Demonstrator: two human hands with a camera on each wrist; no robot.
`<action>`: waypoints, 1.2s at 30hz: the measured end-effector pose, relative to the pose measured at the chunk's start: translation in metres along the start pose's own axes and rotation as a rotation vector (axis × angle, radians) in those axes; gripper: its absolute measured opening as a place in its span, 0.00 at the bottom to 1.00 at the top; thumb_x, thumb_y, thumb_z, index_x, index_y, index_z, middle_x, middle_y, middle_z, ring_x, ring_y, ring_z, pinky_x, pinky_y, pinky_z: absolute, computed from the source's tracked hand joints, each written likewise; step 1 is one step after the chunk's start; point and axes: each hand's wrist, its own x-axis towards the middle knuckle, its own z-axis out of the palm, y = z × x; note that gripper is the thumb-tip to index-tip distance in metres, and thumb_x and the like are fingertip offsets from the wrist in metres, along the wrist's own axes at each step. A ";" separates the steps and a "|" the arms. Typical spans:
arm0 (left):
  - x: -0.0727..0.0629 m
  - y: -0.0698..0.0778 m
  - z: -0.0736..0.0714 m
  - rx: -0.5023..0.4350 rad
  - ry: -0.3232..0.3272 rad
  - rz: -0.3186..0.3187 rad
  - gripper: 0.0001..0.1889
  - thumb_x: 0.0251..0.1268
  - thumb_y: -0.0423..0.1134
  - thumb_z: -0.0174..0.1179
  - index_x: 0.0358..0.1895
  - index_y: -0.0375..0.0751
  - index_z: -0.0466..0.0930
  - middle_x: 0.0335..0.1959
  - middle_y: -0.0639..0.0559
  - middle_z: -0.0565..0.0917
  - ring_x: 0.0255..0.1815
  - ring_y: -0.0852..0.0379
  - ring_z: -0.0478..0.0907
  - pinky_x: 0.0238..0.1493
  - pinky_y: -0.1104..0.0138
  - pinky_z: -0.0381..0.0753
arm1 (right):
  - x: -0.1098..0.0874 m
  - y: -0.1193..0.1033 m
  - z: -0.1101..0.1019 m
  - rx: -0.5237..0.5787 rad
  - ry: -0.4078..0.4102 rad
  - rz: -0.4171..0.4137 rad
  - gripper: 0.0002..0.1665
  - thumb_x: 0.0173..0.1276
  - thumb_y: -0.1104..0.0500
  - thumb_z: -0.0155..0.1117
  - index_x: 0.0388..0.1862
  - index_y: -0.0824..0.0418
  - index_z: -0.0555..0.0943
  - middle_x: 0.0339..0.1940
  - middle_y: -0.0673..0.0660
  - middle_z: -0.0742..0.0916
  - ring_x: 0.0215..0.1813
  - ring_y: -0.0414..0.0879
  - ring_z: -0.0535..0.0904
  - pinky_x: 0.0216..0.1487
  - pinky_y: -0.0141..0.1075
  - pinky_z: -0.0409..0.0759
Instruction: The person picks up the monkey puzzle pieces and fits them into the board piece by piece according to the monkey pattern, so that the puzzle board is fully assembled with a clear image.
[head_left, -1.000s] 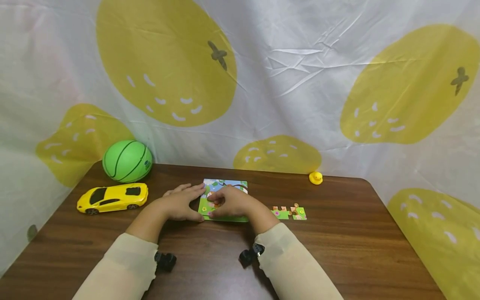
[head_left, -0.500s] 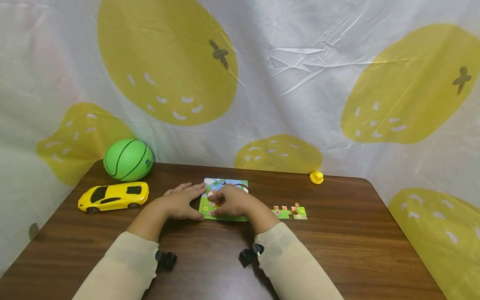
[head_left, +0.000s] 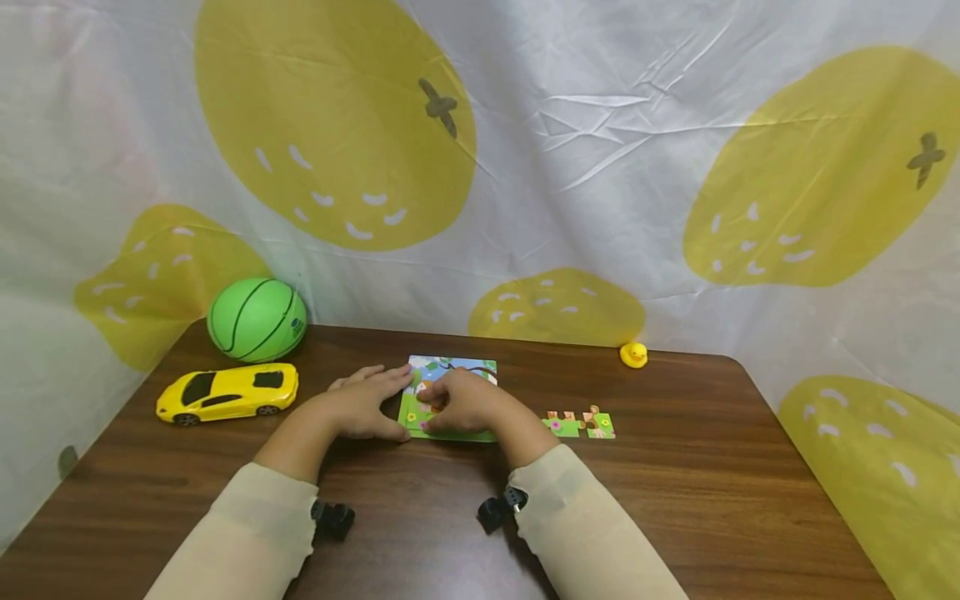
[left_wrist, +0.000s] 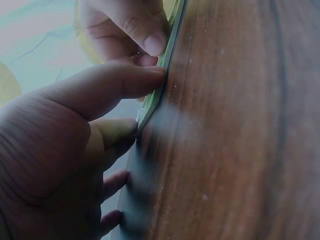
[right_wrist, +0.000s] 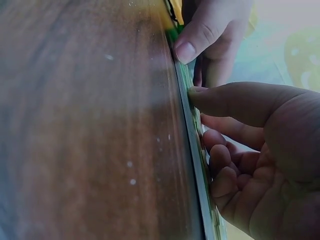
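Note:
A small jigsaw puzzle with a green, blue and orange picture lies in a flat board on the table. At its left edge rests my left hand, thumb at the near corner and fingers spread fairly straight along the side. Over the picture, my right hand has its thumb and index finger curved around a puzzle piece, tips touching the puzzle surface. Its other fingers curl under the palm in the right wrist view. Much of the picture is hidden by this hand. Two loose-looking puzzle pieces lie right of my wrist.
A yellow toy car and a green ball stand at the left of the brown table. A yellow rubber duck sits near the back edge. Behind hangs a white curtain with yellow fruit prints.

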 end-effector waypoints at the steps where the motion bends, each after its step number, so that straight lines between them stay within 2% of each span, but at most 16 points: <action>1: 0.000 0.000 0.000 0.000 0.000 0.001 0.55 0.57 0.63 0.72 0.87 0.56 0.57 0.90 0.57 0.55 0.91 0.37 0.46 0.79 0.23 0.48 | 0.000 0.000 0.000 -0.002 0.002 -0.003 0.30 0.65 0.51 0.82 0.65 0.56 0.88 0.50 0.52 0.94 0.50 0.42 0.87 0.57 0.41 0.87; 11: -0.001 0.000 0.000 0.002 -0.007 -0.005 0.55 0.58 0.64 0.72 0.88 0.56 0.56 0.90 0.56 0.55 0.91 0.37 0.46 0.79 0.23 0.48 | 0.000 0.002 0.000 -0.023 0.034 -0.042 0.33 0.62 0.50 0.82 0.67 0.52 0.86 0.40 0.50 0.89 0.41 0.40 0.82 0.48 0.38 0.84; 16: -0.001 0.000 -0.001 0.003 -0.005 -0.004 0.55 0.58 0.64 0.72 0.88 0.57 0.55 0.90 0.56 0.55 0.91 0.37 0.46 0.79 0.23 0.48 | 0.001 0.001 0.001 -0.037 0.016 -0.048 0.32 0.65 0.52 0.81 0.68 0.47 0.86 0.37 0.48 0.89 0.39 0.38 0.82 0.46 0.35 0.83; 19: -0.001 0.000 -0.001 0.006 -0.004 -0.002 0.55 0.58 0.64 0.72 0.88 0.56 0.55 0.90 0.56 0.55 0.91 0.37 0.46 0.79 0.23 0.49 | 0.001 0.000 0.000 -0.037 -0.008 -0.053 0.28 0.67 0.54 0.79 0.66 0.46 0.87 0.38 0.49 0.90 0.40 0.38 0.83 0.45 0.36 0.83; 24: -0.002 0.002 -0.002 0.005 -0.003 0.000 0.55 0.57 0.63 0.72 0.87 0.55 0.57 0.90 0.56 0.55 0.91 0.37 0.46 0.79 0.24 0.49 | -0.002 -0.004 -0.001 -0.053 -0.034 -0.071 0.23 0.68 0.56 0.78 0.62 0.47 0.90 0.47 0.52 0.91 0.46 0.41 0.84 0.51 0.37 0.85; 28: -0.002 0.003 -0.002 0.004 -0.003 0.000 0.55 0.57 0.63 0.72 0.87 0.54 0.58 0.90 0.56 0.55 0.91 0.37 0.46 0.79 0.24 0.49 | -0.003 -0.005 -0.002 -0.078 -0.045 -0.070 0.23 0.69 0.55 0.78 0.63 0.48 0.90 0.52 0.53 0.89 0.52 0.43 0.83 0.55 0.37 0.83; 36: -0.004 0.004 -0.003 0.000 -0.007 -0.003 0.55 0.58 0.62 0.72 0.87 0.55 0.57 0.90 0.56 0.55 0.91 0.37 0.46 0.79 0.24 0.49 | -0.002 -0.002 -0.001 -0.097 -0.051 -0.094 0.24 0.70 0.55 0.76 0.65 0.48 0.88 0.54 0.54 0.87 0.55 0.45 0.81 0.58 0.38 0.82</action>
